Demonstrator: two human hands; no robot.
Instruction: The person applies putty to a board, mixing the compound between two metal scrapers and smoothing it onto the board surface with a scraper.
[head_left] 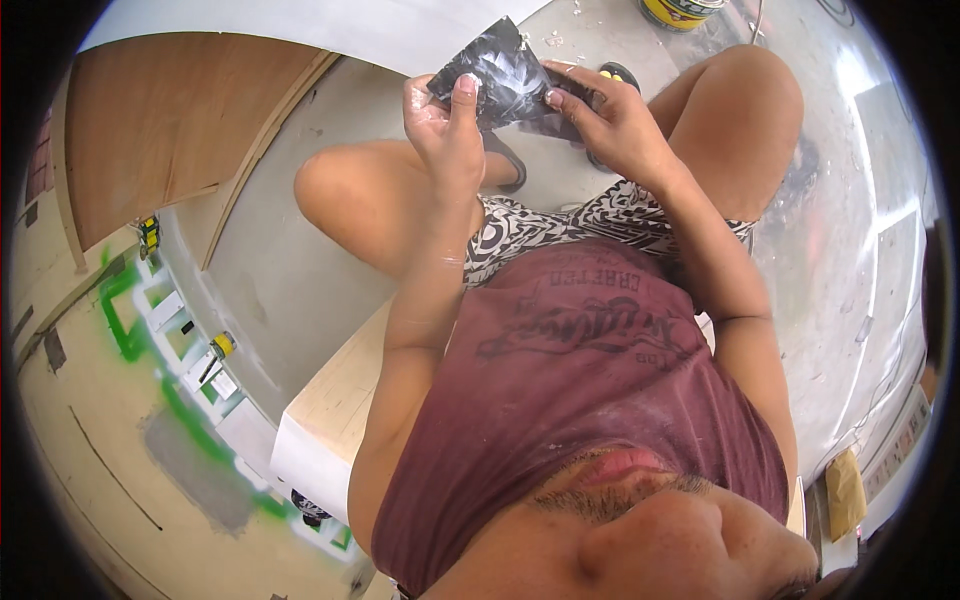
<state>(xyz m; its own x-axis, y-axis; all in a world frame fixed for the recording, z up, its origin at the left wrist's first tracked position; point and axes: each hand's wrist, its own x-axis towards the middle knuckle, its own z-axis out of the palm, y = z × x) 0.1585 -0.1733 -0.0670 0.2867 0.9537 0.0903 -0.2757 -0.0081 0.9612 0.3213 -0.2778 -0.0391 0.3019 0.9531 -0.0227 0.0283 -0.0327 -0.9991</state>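
Observation:
A thin, flat black sheet (497, 80), smeared with white, is held up in front of my knees. At its left edge my left hand (447, 135) is closed on it, with the thumb lying over the face. My right hand (622, 128) is closed at the right side, thumb pressed near the edge. Under the right fingers a darker black piece (562, 122) shows; I cannot tell whether it is a fold of the same sheet or a second one. The fingertips behind the sheet are hidden, and white residue marks my left fingers.
A white panel (330, 30) lies just beyond my hands. A yellow and black tub (682, 12) stands at the far right, with white crumbs on the floor near it. To the left are a brown wooden board (170, 130) and white frame pieces (205, 375) with green paint. I sit on a wooden box (345, 395).

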